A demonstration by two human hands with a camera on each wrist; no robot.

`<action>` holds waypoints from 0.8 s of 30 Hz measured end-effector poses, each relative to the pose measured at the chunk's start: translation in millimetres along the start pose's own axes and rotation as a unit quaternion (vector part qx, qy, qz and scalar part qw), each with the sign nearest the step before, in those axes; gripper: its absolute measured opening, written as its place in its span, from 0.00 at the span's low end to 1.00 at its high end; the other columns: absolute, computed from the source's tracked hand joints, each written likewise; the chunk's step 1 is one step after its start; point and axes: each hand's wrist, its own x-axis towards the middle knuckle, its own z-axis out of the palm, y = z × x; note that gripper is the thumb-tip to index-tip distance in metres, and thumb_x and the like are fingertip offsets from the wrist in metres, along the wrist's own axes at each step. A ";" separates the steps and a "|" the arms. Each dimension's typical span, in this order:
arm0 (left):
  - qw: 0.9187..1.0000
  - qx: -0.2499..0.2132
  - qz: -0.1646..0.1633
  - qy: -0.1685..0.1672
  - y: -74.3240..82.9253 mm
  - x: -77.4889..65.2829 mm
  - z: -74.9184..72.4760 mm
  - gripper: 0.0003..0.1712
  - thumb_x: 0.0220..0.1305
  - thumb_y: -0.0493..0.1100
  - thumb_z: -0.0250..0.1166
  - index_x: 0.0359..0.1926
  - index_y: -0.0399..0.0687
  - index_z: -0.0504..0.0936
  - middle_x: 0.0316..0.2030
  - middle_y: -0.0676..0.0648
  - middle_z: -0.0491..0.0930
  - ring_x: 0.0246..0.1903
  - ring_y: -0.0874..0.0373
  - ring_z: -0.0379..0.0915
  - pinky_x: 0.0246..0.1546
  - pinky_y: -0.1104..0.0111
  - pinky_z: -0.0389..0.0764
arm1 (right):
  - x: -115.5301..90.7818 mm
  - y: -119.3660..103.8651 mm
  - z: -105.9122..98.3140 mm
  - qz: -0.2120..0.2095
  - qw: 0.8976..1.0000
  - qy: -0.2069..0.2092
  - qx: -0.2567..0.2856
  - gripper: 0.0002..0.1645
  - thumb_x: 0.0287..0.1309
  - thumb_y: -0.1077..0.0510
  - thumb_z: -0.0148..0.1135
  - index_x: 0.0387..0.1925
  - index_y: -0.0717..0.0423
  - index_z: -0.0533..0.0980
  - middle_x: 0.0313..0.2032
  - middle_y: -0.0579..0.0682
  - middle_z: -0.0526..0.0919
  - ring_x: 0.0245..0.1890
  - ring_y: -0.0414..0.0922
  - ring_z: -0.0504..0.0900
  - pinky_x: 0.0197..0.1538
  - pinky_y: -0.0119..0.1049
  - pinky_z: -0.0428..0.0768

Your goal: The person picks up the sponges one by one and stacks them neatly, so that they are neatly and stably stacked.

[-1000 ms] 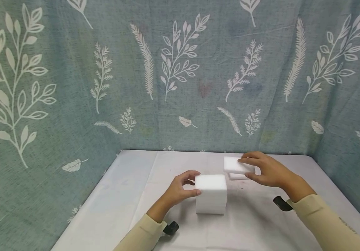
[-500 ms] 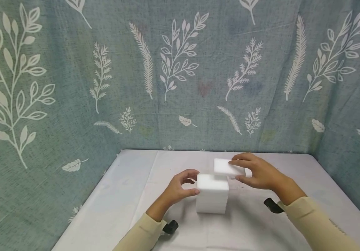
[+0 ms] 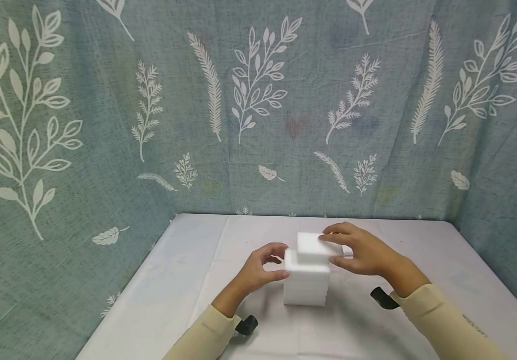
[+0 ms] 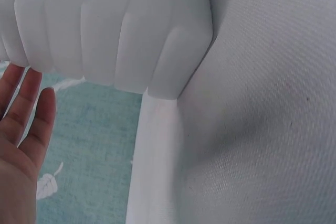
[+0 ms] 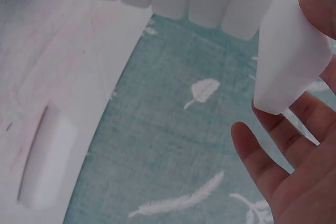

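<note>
A stack of several white sponges [image 3: 305, 287] stands on the table, each laid flat on the one below. My right hand [image 3: 364, 251] pinches one more white sponge [image 3: 313, 244] between thumb and fingers, over the stack's top and offset to the back right. In the right wrist view that held sponge [image 5: 291, 51] tilts against the stack's upper end. My left hand [image 3: 258, 268] is at the stack's upper left side, thumb towards the front and fingers behind. In the left wrist view, the left fingers [image 4: 39, 119] are fairly straight, with fingertips at the stack's edge.
Another white sponge [image 5: 50, 158] lies on the table behind the right hand, mostly hidden in the head view. White cloth covers the table [image 3: 186, 250]. A green-grey leaf-patterned curtain [image 3: 285, 100] hangs behind and along both sides.
My right hand has carried its sponge left and slightly down, from beyond the stack's right side to over its top. The left hand has stayed beside the stack.
</note>
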 end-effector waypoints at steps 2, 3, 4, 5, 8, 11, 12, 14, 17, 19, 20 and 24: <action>1.000 -0.001 -0.001 0.001 0.0 -0.2 -0.1 0.30 0.53 0.32 0.72 0.57 0.31 0.74 0.46 0.35 0.79 0.49 0.33 0.72 0.50 0.37 0.71 | 1.3 -1.6 1.1 -0.001 1.000 -0.002 0.003 0.26 0.51 0.55 0.72 0.55 0.51 0.79 0.54 0.48 0.76 0.53 0.47 0.75 0.50 0.47 0.78; 1.000 -0.001 -0.001 0.001 -0.3 -0.1 -0.2 0.30 0.53 0.32 0.72 0.57 0.31 0.74 0.46 0.35 0.79 0.49 0.33 0.72 0.50 0.37 0.71 | 2.1 -2.7 1.5 -0.001 1.000 -0.004 0.006 0.26 0.51 0.54 0.72 0.55 0.51 0.79 0.54 0.48 0.76 0.53 0.47 0.75 0.49 0.47 0.79; 1.000 0.001 0.000 0.001 -0.3 -0.2 -0.3 0.30 0.53 0.31 0.72 0.57 0.31 0.74 0.46 0.35 0.79 0.49 0.33 0.72 0.50 0.38 0.71 | 2.8 -3.8 2.1 0.000 1.000 -0.006 0.009 0.26 0.52 0.54 0.71 0.55 0.51 0.79 0.54 0.48 0.76 0.54 0.47 0.75 0.49 0.47 0.79; 1.000 0.005 0.000 0.001 0.1 -0.2 -0.5 0.30 0.53 0.32 0.72 0.57 0.31 0.74 0.46 0.36 0.79 0.49 0.34 0.73 0.50 0.41 0.73 | 3.6 -5.1 2.5 0.000 1.000 -0.007 0.012 0.26 0.52 0.53 0.71 0.55 0.50 0.79 0.54 0.48 0.76 0.54 0.47 0.75 0.49 0.46 0.79; 1.000 0.018 -0.003 -0.001 1.2 -0.3 -1.0 0.30 0.54 0.33 0.73 0.58 0.33 0.74 0.46 0.38 0.79 0.49 0.38 0.74 0.51 0.50 0.76 | 6.3 -9.1 4.2 0.004 1.000 -0.014 0.020 0.26 0.53 0.52 0.70 0.55 0.50 0.79 0.55 0.47 0.76 0.54 0.46 0.75 0.49 0.45 0.79; 1.000 0.030 -0.008 -0.002 1.9 0.0 -1.1 0.29 0.54 0.34 0.73 0.58 0.35 0.75 0.46 0.40 0.80 0.49 0.43 0.75 0.51 0.59 0.78 | 8.2 -12.2 5.4 0.007 1.000 -0.020 0.022 0.26 0.53 0.52 0.70 0.55 0.49 0.79 0.54 0.47 0.76 0.54 0.46 0.75 0.49 0.45 0.80; 1.000 0.030 -0.009 -0.002 1.7 0.1 -1.1 0.29 0.54 0.35 0.73 0.58 0.35 0.75 0.46 0.40 0.80 0.49 0.43 0.75 0.51 0.59 0.78 | 8.7 -12.9 5.7 0.009 0.999 -0.022 0.023 0.26 0.53 0.52 0.70 0.55 0.49 0.79 0.55 0.46 0.76 0.54 0.45 0.75 0.49 0.45 0.80; 1.000 0.027 -0.007 -0.002 1.1 0.3 -0.9 0.29 0.54 0.34 0.72 0.57 0.35 0.75 0.46 0.40 0.80 0.49 0.42 0.75 0.51 0.56 0.78 | 9.2 -14.2 6.3 0.010 0.999 -0.025 0.023 0.26 0.53 0.51 0.70 0.55 0.49 0.79 0.55 0.46 0.76 0.54 0.45 0.75 0.49 0.45 0.80; 1.000 0.017 -0.006 -0.001 0.0 0.4 -0.9 0.28 0.54 0.34 0.72 0.57 0.35 0.75 0.46 0.39 0.80 0.49 0.42 0.75 0.51 0.47 0.76 | 9.7 -15.8 7.2 0.011 0.999 -0.026 0.024 0.25 0.53 0.51 0.70 0.55 0.48 0.80 0.55 0.46 0.76 0.54 0.45 0.75 0.50 0.45 0.80; 1.000 0.014 -0.002 -0.001 -0.8 0.3 -1.1 0.28 0.54 0.34 0.72 0.57 0.35 0.75 0.46 0.40 0.80 0.48 0.43 0.75 0.51 0.43 0.74 | 10.4 -16.8 7.9 0.010 0.999 -0.026 0.025 0.25 0.54 0.50 0.70 0.55 0.48 0.80 0.55 0.45 0.76 0.54 0.44 0.75 0.50 0.45 0.80; 1.000 0.012 -0.002 0.000 -1.0 0.2 -1.2 0.28 0.54 0.34 0.72 0.57 0.36 0.76 0.46 0.40 0.80 0.48 0.45 0.75 0.50 0.42 0.74 | 10.8 -17.3 8.4 0.009 0.999 -0.026 0.025 0.25 0.53 0.50 0.71 0.55 0.48 0.80 0.55 0.45 0.76 0.54 0.44 0.75 0.50 0.45 0.80; 1.000 0.012 -0.002 0.000 -0.7 -0.4 -1.4 0.28 0.55 0.35 0.72 0.57 0.37 0.76 0.46 0.41 0.80 0.48 0.48 0.75 0.50 0.41 0.73 | 12.3 -18.9 10.3 0.004 0.999 -0.025 0.028 0.25 0.54 0.49 0.71 0.54 0.48 0.80 0.55 0.44 0.76 0.54 0.44 0.74 0.50 0.44 0.79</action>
